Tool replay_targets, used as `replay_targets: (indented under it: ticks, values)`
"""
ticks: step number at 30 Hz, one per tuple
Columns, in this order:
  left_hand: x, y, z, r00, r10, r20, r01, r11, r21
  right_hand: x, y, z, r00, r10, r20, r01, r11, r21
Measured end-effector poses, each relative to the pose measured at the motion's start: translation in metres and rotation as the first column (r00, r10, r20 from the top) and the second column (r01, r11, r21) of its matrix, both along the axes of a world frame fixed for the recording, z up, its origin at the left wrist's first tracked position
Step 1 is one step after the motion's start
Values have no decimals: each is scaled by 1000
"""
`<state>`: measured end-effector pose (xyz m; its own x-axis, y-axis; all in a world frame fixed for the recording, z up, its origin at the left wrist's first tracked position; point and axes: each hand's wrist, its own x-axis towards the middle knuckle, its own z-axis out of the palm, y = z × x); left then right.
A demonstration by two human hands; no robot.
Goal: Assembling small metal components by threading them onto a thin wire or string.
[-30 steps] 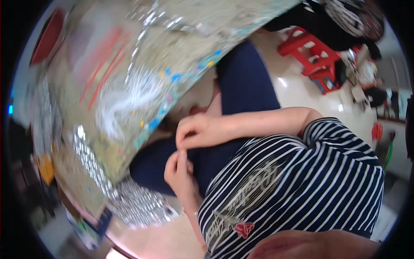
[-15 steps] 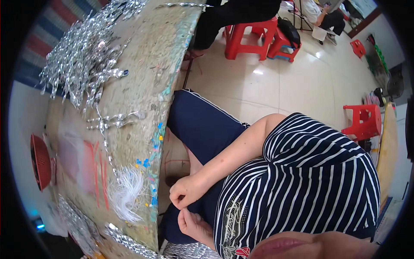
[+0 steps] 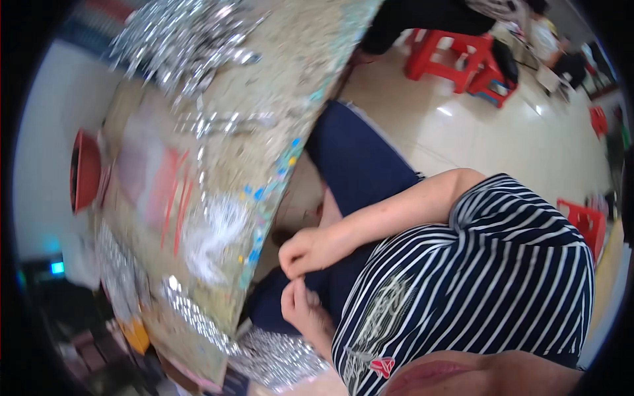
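Close together over my lap, beside the table edge, are my right hand (image 3: 309, 252) and my left hand (image 3: 304, 305). Both have thumb and fingers pinched, the right one just above the left in the picture. Whatever lies between the fingertips is too small or hidden to make out. On the table (image 3: 284, 72), nearest to my hands, lies a loose bundle of fine white threads (image 3: 214, 231). A string of twisted silver foil (image 3: 201, 155) runs from it toward a foil cross-piece (image 3: 231, 123). Long silver strands (image 3: 281, 360) hang by my lap.
A large heap of silver foil strips (image 3: 188, 46) covers the table's far part. Thin red strips (image 3: 178, 204) and a red basket (image 3: 86, 171) are at left. Red stools (image 3: 449, 59) stand on the tiled floor, where another person's dark-clothed leg (image 3: 422, 23) shows.
The whole view has turned and shifted, so the table and stools appear farther right. My hands stay pinched close together, with a little more space between them.
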<state>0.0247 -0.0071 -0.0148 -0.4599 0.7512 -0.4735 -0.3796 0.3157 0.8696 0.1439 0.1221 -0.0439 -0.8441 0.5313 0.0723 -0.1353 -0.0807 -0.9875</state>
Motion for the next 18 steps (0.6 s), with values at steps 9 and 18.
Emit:
replay_targets:
  ticks: [9, 18]
  values:
    - [-4, -4, 8, 999, 27, -27, -28, 999, -17, 6, 10, 48, 987, 141, 70, -83, 843, -531]
    - [-19, -22, 10, 964, -216, -157, 242, 955, 174, 20, 49, 84, 991, -122, 49, 132, 924, -360]
